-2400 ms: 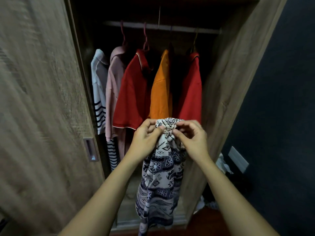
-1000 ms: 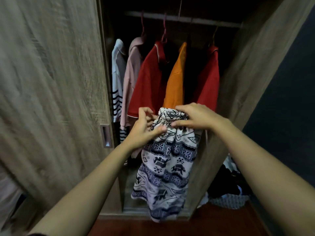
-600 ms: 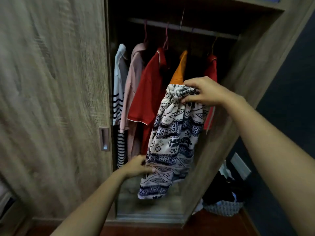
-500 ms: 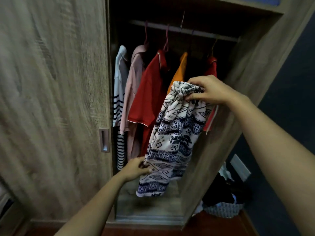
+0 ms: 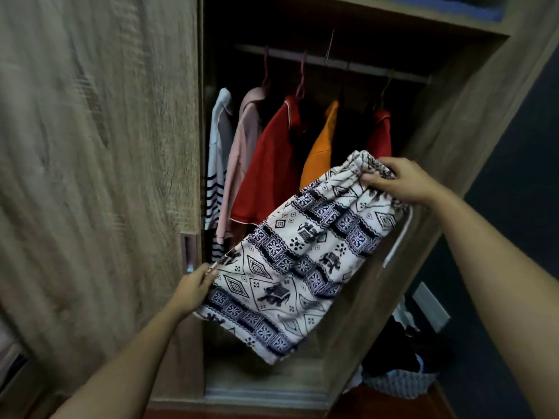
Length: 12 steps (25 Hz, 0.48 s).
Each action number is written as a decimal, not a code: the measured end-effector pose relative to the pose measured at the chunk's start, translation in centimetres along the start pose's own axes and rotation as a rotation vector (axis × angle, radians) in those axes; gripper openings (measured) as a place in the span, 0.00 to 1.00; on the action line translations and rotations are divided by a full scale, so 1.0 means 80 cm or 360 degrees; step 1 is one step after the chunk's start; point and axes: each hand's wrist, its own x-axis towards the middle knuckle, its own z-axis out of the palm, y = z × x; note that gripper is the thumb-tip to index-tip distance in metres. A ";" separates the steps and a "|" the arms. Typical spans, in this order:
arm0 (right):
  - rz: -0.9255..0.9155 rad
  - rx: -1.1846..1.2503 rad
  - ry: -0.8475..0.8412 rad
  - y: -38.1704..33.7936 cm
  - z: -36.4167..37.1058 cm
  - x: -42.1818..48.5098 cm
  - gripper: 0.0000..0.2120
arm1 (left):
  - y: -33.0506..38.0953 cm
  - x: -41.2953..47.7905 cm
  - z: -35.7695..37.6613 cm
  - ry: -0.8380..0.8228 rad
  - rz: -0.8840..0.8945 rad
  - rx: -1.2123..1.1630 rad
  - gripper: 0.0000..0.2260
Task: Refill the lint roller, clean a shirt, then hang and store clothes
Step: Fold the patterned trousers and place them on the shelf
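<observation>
A pair of white shorts with a dark blue tribal pattern (image 5: 299, 255) is stretched slantwise in front of an open wooden wardrobe. My right hand (image 5: 399, 184) grips the gathered waistband at the upper right. My left hand (image 5: 195, 287) holds the leg hem at the lower left. A white drawstring (image 5: 399, 240) dangles from the waistband. Behind the shorts, several shirts hang from a rail (image 5: 332, 63): a striped white one (image 5: 216, 164), a pink one (image 5: 242, 158), a red one (image 5: 269, 164), an orange one (image 5: 320, 149) and another red one (image 5: 379, 136).
The wardrobe's sliding door (image 5: 99, 176) with a recessed handle (image 5: 189, 252) fills the left. Its side panel (image 5: 447, 122) stands at the right. A basket of clothes (image 5: 399, 379) sits on the floor at the lower right, below a wall socket (image 5: 429, 306).
My left hand let go of the waistband, dropped to the hem and pulled it out to the left. The shorts went from hanging straight down to being spread slantwise.
</observation>
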 end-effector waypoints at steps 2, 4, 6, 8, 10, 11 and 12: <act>0.0063 0.0049 -0.0014 0.014 0.007 -0.007 0.27 | -0.017 0.013 -0.023 -0.0115 -0.0005 0.0109 0.13; 0.0128 0.0123 -0.0008 0.029 0.018 -0.009 0.35 | -0.027 0.024 -0.038 -0.0226 -0.0027 0.0187 0.13; 0.0202 0.0184 0.0003 0.035 0.030 -0.010 0.39 | -0.025 0.028 -0.040 -0.0349 -0.0032 0.0249 0.13; 0.0328 0.0145 0.0050 0.040 0.039 -0.008 0.38 | -0.009 0.024 -0.038 -0.0434 -0.0034 0.0200 0.08; 0.0490 0.0013 0.0102 0.045 0.043 -0.007 0.31 | 0.022 0.018 -0.040 -0.0535 0.0018 0.0038 0.06; 0.0552 -0.0028 0.0123 0.046 0.045 -0.008 0.30 | 0.042 0.015 -0.043 -0.0587 0.0044 -0.0152 0.06; 0.0596 -0.0043 0.0138 0.049 0.048 -0.008 0.30 | 0.065 0.013 -0.045 -0.0614 0.0065 -0.0376 0.05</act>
